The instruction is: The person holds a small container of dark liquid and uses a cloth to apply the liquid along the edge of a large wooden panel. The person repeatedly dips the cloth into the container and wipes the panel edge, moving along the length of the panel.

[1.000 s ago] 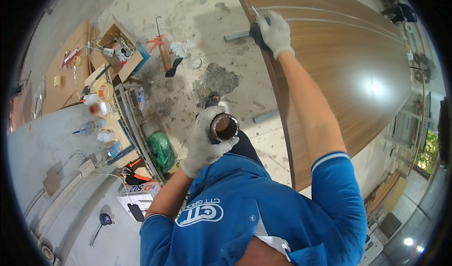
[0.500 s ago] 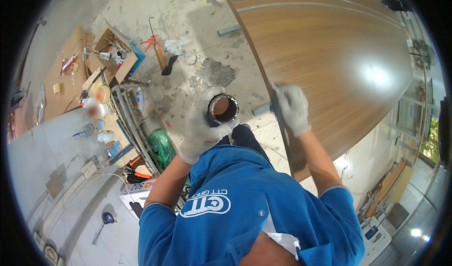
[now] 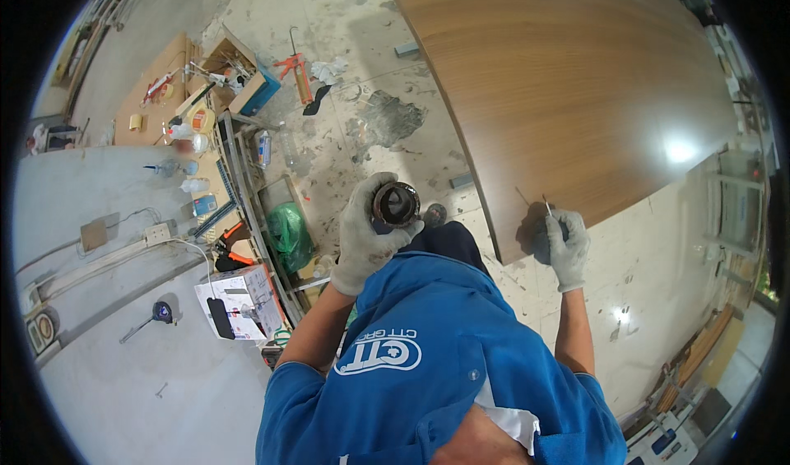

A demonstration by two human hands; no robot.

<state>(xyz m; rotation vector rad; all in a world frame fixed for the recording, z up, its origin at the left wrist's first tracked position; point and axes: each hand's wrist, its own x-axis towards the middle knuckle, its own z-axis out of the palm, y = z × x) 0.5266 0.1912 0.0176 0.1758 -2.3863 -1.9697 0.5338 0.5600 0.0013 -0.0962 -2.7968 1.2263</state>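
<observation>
My left hand [image 3: 359,247], in a pale work glove, is wrapped round a small open cylindrical can [image 3: 397,205], held upright in front of my body. The can is dark inside, and its rim looks smeared. My right hand [image 3: 569,253], gloved as well, pinches a thin stick-like tool [image 3: 547,206] whose pale tip points away from me. That hand is over the near right corner area of a large brown wood-grain panel [image 3: 559,95], casting a shadow on it. Whether the tool's tip touches the panel I cannot tell.
To the left, a cluttered bench carries bottles, pliers with orange handles [image 3: 232,249] and a cardboard box of tools [image 3: 239,74]. A green plastic bag [image 3: 288,233] sits below. A red caulking gun [image 3: 298,78] lies on the stained floor [image 3: 346,20]. Boards [image 3: 699,346] lean at right.
My right hand has moved right and nearer along the panel, from its left edge to the near corner. The view has shifted; my left hand keeps holding the can.
</observation>
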